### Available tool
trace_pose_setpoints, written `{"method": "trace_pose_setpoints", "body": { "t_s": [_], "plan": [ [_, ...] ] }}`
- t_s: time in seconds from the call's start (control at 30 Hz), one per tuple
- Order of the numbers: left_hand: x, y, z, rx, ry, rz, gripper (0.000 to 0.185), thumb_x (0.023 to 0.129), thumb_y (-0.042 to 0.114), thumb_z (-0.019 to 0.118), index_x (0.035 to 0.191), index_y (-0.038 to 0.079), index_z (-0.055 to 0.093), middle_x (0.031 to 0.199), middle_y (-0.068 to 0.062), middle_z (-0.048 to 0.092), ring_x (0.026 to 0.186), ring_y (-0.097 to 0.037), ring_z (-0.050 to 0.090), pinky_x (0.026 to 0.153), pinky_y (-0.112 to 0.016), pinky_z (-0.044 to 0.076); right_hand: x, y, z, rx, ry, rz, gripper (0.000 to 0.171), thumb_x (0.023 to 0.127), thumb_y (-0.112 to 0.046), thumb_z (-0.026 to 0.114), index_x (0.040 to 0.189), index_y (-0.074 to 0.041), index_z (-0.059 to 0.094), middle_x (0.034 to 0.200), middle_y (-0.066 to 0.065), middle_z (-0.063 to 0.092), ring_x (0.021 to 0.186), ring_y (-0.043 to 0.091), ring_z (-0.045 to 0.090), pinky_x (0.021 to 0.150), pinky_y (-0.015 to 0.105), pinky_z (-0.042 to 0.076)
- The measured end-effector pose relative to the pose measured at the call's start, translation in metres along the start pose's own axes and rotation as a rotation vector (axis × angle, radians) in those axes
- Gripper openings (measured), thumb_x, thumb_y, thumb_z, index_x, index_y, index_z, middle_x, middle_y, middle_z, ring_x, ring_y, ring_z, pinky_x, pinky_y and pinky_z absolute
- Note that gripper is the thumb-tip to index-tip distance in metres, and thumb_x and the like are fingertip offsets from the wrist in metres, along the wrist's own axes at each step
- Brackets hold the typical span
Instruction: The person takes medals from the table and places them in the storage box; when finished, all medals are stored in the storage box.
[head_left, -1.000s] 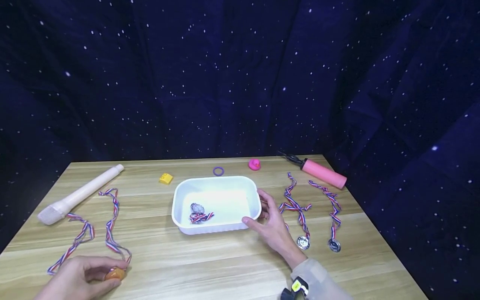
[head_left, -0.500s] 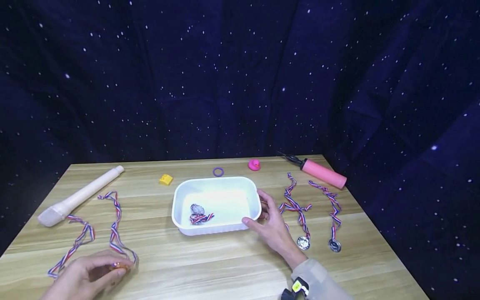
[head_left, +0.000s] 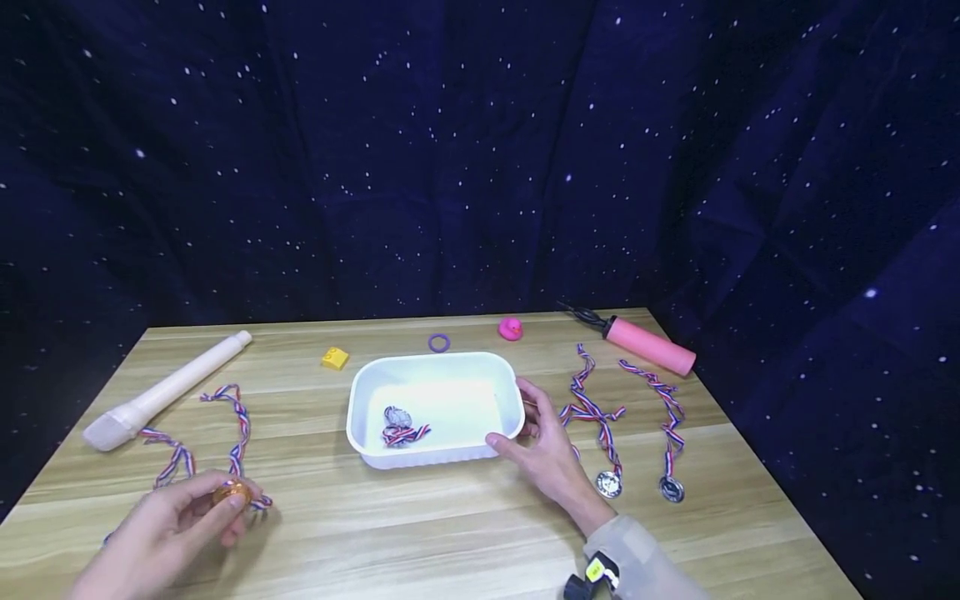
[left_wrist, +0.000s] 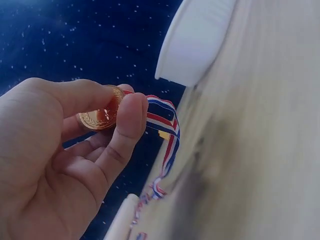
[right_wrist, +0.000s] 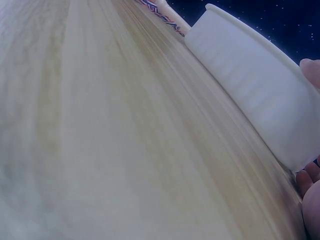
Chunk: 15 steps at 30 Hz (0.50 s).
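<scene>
Between the thumb and fingers of my left hand (head_left: 168, 525) is a gold-coloured medal (head_left: 229, 492), raised over the table's left front. Its red, white and blue ribbon (left_wrist: 162, 120) hangs off past the fingertips in the left wrist view. My right hand (head_left: 551, 454) grips the right end of a white plastic basin (head_left: 431, 457), thumb on the rim and fingers round the outer side. Inside the basin, toward the left, lies a silver medal (head_left: 398, 417) with its striped ribbon bunched up. Another striped ribbon (head_left: 171, 454) lies left of centre, partly behind my left hand.
A white toy microphone (head_left: 168, 387) lies at left. Along the back are a yellow block (head_left: 334, 358), a purple ring (head_left: 439, 342), a pink rubber duck (head_left: 510, 329) and a pink hand pump (head_left: 649, 345). Two silver medals (head_left: 609, 484) with ribbons lie right of the basin.
My left hand has lifted the gold-coloured medal from near the front edge, up and away from me, dragging its ribbon along. My right hand and the basin stay in place.
</scene>
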<state>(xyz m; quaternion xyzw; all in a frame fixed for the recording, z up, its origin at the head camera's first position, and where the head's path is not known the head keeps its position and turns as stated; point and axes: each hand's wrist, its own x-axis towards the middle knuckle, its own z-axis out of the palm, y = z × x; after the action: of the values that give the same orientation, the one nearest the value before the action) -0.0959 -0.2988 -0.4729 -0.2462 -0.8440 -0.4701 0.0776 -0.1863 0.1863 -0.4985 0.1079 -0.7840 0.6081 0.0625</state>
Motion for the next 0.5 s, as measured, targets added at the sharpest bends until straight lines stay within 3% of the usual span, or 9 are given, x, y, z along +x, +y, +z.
{"method": "trace_pose_setpoints", "body": {
  "t_s": [0.1, 0.3, 0.43, 0.5],
  "plan": [
    [0.011, 0.013, -0.006, 0.058, 0.012, -0.016, 0.025, 0.109, -0.008, 0.062, 0.114, 0.012, 0.077, 0.087, 0.002, 0.076, 0.073, -0.012, 0.071, 0.066, -0.022, 0.057, 0.0, 0.001, 0.0, 0.001, 0.001, 0.003, 0.103, 0.087, -0.019, 0.098, 0.17, -0.016, 0.038, 0.161, 0.011, 0.058, 0.143, 0.031, 0.059, 0.117, 0.043, 0.054],
    [0.041, 0.033, -0.022, 0.121, 0.086, 0.024, 0.024, 0.104, -0.01, 0.069, 0.11, 0.011, 0.078, 0.083, 0.005, 0.075, 0.07, -0.008, 0.071, 0.064, -0.018, 0.056, 0.0, 0.001, 0.0, 0.01, 0.003, 0.001, 0.102, 0.086, -0.019, 0.098, 0.17, -0.016, 0.039, 0.16, 0.011, 0.058, 0.143, 0.031, 0.059, 0.117, 0.042, 0.054],
    [0.062, 0.048, -0.034, 0.116, 0.118, -0.032, 0.014, 0.103, -0.005, 0.075, 0.108, 0.007, 0.079, 0.086, 0.0, 0.08, 0.071, -0.01, 0.075, 0.063, -0.02, 0.061, 0.0, 0.001, 0.0, 0.015, 0.0, -0.003, 0.102, 0.086, -0.019, 0.098, 0.17, -0.015, 0.039, 0.16, 0.011, 0.059, 0.142, 0.031, 0.059, 0.116, 0.041, 0.054],
    [0.072, 0.056, -0.039, 0.124, 0.127, -0.075, 0.009, 0.104, 0.001, 0.077, 0.108, 0.007, 0.08, 0.086, -0.001, 0.081, 0.071, -0.01, 0.076, 0.057, -0.02, 0.059, 0.001, 0.001, 0.0, 0.016, 0.0, -0.003, 0.103, 0.087, -0.018, 0.098, 0.17, -0.015, 0.039, 0.16, 0.011, 0.058, 0.143, 0.031, 0.059, 0.116, 0.042, 0.054]
  ]
}}
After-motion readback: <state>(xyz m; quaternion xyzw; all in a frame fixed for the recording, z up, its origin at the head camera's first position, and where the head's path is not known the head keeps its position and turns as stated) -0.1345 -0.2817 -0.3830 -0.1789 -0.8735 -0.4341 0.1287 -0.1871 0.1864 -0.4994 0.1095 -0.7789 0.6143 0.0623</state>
